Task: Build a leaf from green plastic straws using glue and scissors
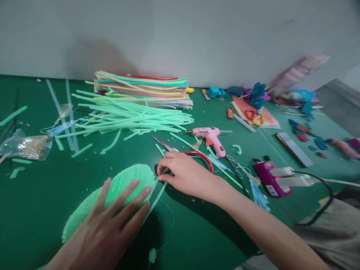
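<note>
My left hand [120, 213] lies flat with fingers spread over a fuzzy mint-green oval piece [132, 174], which looks built from rows of pipe cleaner. A light green pipe cleaner [158, 197] runs along the right edge of that oval. My right hand [180, 170] pinches this pipe cleaner between thumb and fingers, close to the oval's upper right. Just behind my right hand lie red-handled scissors [201, 153], partly covered by it. A thin cord with a small green tuft [152, 255] trails below the oval.
Behind my hands lies a heap of mint pipe cleaners [135, 116] with multicoloured bundles [140, 88] beyond. A pink glue gun [210, 137] rests to the right, its cable near my right forearm. Further right are a purple power strip [271, 180] and a phone [294, 149]. A bag of gold beads [30, 146] lies left.
</note>
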A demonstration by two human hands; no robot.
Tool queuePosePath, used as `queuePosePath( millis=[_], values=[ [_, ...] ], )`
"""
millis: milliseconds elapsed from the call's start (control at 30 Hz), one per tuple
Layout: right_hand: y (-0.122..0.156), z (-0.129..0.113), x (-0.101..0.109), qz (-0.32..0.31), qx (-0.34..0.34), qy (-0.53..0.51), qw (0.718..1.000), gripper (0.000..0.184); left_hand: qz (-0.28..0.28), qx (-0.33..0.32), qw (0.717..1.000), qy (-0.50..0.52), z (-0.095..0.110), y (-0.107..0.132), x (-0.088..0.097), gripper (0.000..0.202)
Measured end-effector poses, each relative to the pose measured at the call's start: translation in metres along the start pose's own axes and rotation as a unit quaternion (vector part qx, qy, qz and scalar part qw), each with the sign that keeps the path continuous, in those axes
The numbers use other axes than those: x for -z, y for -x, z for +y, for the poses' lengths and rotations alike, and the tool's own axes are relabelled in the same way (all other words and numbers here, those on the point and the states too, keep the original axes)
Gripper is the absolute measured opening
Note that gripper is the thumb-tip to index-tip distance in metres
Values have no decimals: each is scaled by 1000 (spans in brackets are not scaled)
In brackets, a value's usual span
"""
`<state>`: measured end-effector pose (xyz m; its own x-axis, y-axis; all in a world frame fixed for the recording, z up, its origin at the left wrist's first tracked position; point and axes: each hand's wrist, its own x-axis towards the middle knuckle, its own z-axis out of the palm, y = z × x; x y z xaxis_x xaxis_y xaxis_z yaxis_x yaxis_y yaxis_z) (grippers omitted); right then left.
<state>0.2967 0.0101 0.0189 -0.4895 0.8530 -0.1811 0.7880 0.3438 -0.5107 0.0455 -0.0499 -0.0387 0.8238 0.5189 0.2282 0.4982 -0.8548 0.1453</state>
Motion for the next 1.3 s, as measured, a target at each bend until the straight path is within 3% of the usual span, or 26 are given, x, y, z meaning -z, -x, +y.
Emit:
queuePosePath(
  millis=[133, 633, 967, 1100, 1300],
  values=[
    [1, 1, 0, 9, 7, 0, 1000, 5, -21, -7, 1000, -19, 0, 0, 2, 54],
    [6, -19, 5, 3, 64, 154, 986, 7, -13, 8, 1000, -14, 0, -1, -2, 50],
    [16, -34, -3, 32, 21, 94, 995, 11, -2, 17, 1000, -7, 1, -3, -2, 49],
    [25, -43, -12, 62, 35, 90, 993, 15, -4, 13, 1000, -4, 2, -1, -2, 45],
    [39, -57, -43, 97, 56, 95, 989, 13, 6, 17, 1000, 25, 1, 0, -4, 29]
  ],
)
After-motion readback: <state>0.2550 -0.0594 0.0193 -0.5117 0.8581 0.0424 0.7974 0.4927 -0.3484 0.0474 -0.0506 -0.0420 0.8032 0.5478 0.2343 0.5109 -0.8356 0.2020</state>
